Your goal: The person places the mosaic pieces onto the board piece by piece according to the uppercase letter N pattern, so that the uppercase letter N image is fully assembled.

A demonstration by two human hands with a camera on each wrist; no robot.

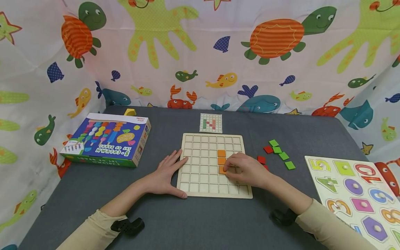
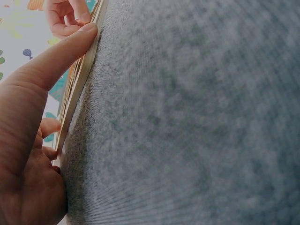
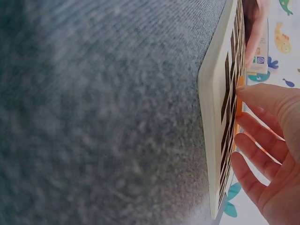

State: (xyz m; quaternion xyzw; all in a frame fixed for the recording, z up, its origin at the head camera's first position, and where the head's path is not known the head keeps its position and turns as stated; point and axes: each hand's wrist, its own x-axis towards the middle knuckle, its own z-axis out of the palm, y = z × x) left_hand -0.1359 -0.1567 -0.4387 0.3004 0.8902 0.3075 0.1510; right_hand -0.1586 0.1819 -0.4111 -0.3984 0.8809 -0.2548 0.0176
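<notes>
A wooden grid board [image 1: 200, 194] lies on the dark cloth. The left hand [image 1: 162, 175] rests at its left edge, fingers spread and thumb at the lower left corner; the left wrist view shows the thumb [image 2: 61, 58] against the board's side. Two orange tiles [image 1: 221, 153] sit one below the other in a column. Directly below them, the right hand [image 1: 247, 170] pinches a third orange tile [image 1: 222, 169] at its cell. In the right wrist view the thumb and index finger of the right hand [image 3: 267, 136] touch orange [image 3: 240, 101], other fingers loosely bent.
Several green tiles [image 1: 290, 165] and red tiles [image 1: 261, 159] lie right of the board. Behind it is a small pattern card [image 1: 210, 123]. A blue game box [image 1: 103, 139] stands at the left, with a yellow piece [image 1: 130, 112] behind. A number puzzle board [image 1: 343, 173] lies at the right.
</notes>
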